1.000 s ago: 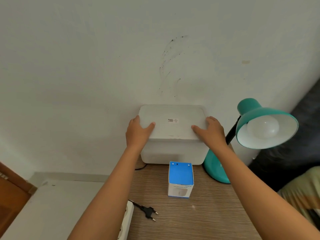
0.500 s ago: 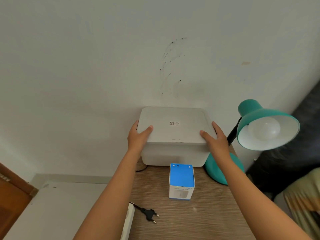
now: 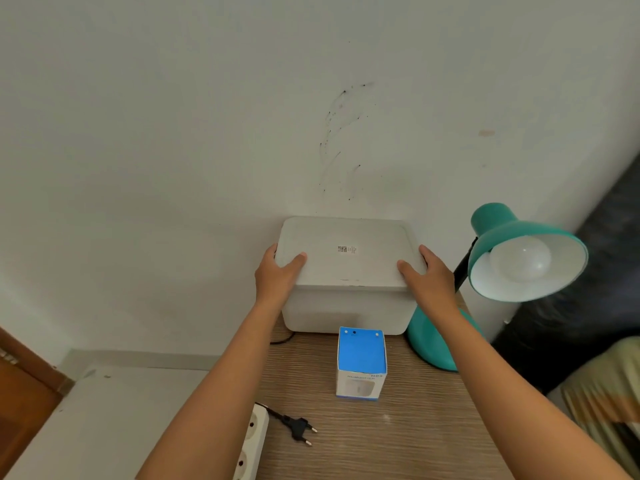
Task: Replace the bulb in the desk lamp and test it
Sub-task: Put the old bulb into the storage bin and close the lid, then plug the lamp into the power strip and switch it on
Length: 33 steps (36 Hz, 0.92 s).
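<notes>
A teal desk lamp (image 3: 502,230) stands at the right of the wooden desk (image 3: 415,438), its shade turned toward me with a white bulb (image 3: 521,259) screwed inside. A white lidded plastic box (image 3: 346,306) sits against the wall. My left hand (image 3: 277,275) grips the left edge of its lid (image 3: 346,268), thumb on top. My right hand (image 3: 429,275) grips the lid's right edge the same way. A small blue-topped carton (image 3: 362,363) stands in front of the box. The lamp's black plug (image 3: 299,429) lies loose on the desk.
A white power strip (image 3: 251,441) hangs over the desk's left front edge. A white surface (image 3: 104,420) lies lower left, a brown door (image 3: 20,393) beyond it. Dark furniture (image 3: 588,306) and a greenish cushion (image 3: 606,382) stand to the right.
Both hands have slid outward from the top of the lid to its side edges. The view has shifted slightly; the box stays in place.
</notes>
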Tool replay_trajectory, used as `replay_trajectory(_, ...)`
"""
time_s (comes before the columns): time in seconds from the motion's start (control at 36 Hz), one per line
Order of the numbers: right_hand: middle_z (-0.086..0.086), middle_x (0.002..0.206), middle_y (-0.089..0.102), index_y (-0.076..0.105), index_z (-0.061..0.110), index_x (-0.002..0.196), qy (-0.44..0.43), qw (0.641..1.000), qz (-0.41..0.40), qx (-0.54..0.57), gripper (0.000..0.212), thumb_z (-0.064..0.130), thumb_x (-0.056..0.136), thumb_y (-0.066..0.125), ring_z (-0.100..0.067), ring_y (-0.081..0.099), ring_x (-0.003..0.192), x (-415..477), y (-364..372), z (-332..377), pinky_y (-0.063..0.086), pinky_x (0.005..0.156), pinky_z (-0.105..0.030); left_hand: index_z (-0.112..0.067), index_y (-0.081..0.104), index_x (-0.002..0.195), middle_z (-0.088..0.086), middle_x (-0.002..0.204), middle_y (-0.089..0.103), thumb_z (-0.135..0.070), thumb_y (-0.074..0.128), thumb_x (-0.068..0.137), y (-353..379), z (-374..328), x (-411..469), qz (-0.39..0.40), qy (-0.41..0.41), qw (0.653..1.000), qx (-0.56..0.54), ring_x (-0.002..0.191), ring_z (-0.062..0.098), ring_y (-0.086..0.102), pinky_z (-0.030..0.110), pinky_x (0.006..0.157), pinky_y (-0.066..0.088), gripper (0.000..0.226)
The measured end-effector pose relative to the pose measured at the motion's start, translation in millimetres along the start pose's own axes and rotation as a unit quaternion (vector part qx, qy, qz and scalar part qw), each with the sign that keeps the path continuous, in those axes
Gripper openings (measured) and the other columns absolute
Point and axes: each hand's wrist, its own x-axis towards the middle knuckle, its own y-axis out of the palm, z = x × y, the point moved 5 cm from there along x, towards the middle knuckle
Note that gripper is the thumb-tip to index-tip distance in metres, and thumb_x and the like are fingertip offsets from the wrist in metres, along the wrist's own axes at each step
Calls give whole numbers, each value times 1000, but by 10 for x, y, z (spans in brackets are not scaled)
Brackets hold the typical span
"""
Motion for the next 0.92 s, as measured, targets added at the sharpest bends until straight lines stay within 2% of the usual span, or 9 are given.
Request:
replay_trajectory(0.17,-19,138,44,39,-2,133,-8,995,38,-88,48,21,92,51,-31,43,126,-40,-42,168,36,96,-33,-8,56,115,-1,101,60,-27,59,90,-113,-147,-67,22,26,995,94,90,17,54,16,58,38,32)
replay_trajectory(0.22,-17,144,39,34,1,138,-17,995,43,-93,52,22,93,50,-30,38,131,-83,-62,241,32,103,-33,-2,48,129,-1,114,55,-30,56,92,-197,-213,-143,26,31,991,124,104,19,50,16,71,40,47)
replay_trajectory(0.28,-17,144,39,34,1,137,-38,994,42,-96,51,21,93,50,-29,37,132,-165,-80,324,31,104,-33,-3,36,140,8,143,43,-35,55,92,-308,-250,-240,27,37,988,150,130,25,40,29,100,36,61)
replay_trajectory(0.36,-17,144,38,34,0,137,-68,992,45,-94,52,19,92,52,-28,36,133,-356,-65,414,28,107,-32,-6,33,143,12,150,34,-39,53,93,-501,-220,-489,32,52,984,169,138,25,31,35,111,26,64)
replay_trajectory(0.44,-15,146,38,35,3,139,-100,989,50,-92,54,19,91,54,-27,36,134,-585,22,438,26,110,-32,-7,33,143,11,149,35,-40,52,92,-704,-41,-857,38,63,977,198,137,23,32,34,111,26,64)
replay_trajectory(0.56,-11,136,49,45,6,132,-145,984,73,-68,46,16,89,57,-25,48,124,-1005,231,415,38,104,-35,-9,29,145,8,151,32,-45,53,91,-934,446,-1365,63,24,970,232,138,21,30,32,110,26,69)
replay_trajectory(0.72,-7,108,62,58,5,115,-180,967,165,-69,29,11,86,58,-16,57,98,-1650,779,208,38,84,-17,-20,37,135,-2,135,42,-54,62,80,-1043,1063,-1944,95,-13,966,242,128,21,40,30,101,36,70)
replay_trajectory(0.83,-8,116,59,55,9,121,-169,942,250,-146,35,13,87,57,-20,56,107,-1868,1175,-45,42,90,-25,-24,32,136,-2,132,44,-69,60,66,-1006,1325,-2098,98,-31,961,257,120,17,45,39,96,45,87)
replay_trajectory(0.92,-11,119,56,54,7,121,-166,922,279,-211,35,17,88,54,-23,53,110,-1926,1377,-189,43,92,-30,-21,25,141,2,136,44,-68,58,69,-982,1393,-2111,77,-26,951,299,121,20,45,41,94,47,92)
